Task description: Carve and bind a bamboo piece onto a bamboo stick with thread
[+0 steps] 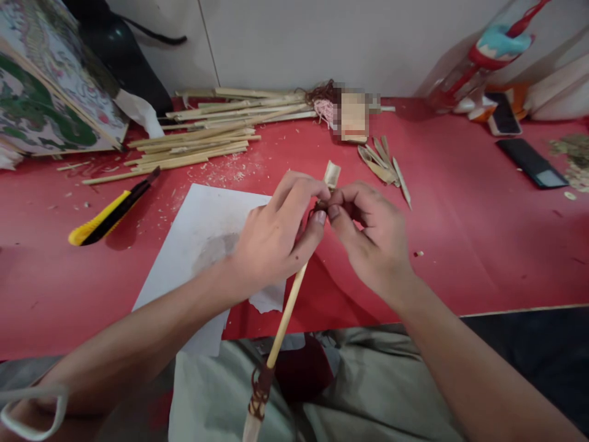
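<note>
A slender bamboo stick [289, 310] slants from my lap up over the table's front edge. Brown cord [260, 393] is wrapped around its lower part, with loose loops, above a pale end piece. At the upper end a pale, split, hollow piece [332, 174] sticks out beyond my fingers. My left hand [283, 230] is closed there, thumb and fingers pinching dark brown cord [321, 205] against the stick. Close against it, my right hand [372, 236] pinches the same cord between thumb and forefinger. My fingers partly hide the cord at this end.
White paper [184, 245] lies under my left forearm on the red table [460, 245]. A yellow utility knife [113, 212] lies left, blade side away. Bamboo sticks [193, 147], pink cord [326, 112] and bamboo strips [381, 162] lie behind; a black phone-like slab [531, 162] lies right.
</note>
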Action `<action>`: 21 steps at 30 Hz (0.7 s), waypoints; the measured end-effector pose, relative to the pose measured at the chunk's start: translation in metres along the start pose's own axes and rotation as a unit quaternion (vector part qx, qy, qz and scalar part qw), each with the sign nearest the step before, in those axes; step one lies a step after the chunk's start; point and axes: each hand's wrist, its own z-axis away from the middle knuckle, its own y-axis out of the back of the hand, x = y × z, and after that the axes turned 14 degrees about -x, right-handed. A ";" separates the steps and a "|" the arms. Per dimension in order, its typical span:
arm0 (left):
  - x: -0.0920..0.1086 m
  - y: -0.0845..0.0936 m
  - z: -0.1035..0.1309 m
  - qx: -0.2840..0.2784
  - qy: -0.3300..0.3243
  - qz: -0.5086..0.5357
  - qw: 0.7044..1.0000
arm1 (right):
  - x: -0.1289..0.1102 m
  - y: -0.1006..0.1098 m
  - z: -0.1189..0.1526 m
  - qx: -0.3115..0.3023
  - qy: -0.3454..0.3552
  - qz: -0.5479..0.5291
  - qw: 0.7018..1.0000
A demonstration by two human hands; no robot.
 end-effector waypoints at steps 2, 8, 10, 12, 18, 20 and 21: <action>-0.001 -0.001 0.000 0.002 0.008 0.012 1.000 | -0.001 0.001 0.000 -0.024 -0.016 -0.041 0.999; -0.001 -0.001 -0.002 0.000 0.028 0.024 0.999 | 0.000 0.000 0.000 -0.043 -0.014 -0.053 0.998; -0.001 0.000 -0.002 0.000 0.031 0.009 0.999 | 0.001 -0.001 -0.001 -0.045 -0.009 -0.029 0.999; -0.002 0.000 -0.002 -0.006 0.035 -0.009 0.999 | 0.004 -0.003 -0.001 -0.043 -0.006 0.000 0.999; -0.005 -0.002 -0.004 -0.039 0.050 -0.050 0.997 | 0.014 -0.009 -0.001 -0.035 -0.023 0.055 0.998; -0.005 -0.003 -0.004 -0.049 0.059 -0.061 0.995 | 0.016 -0.010 -0.001 -0.031 -0.027 0.068 0.997; -0.005 -0.003 -0.005 -0.053 0.066 -0.068 0.994 | 0.016 -0.010 0.000 -0.030 -0.027 0.073 0.997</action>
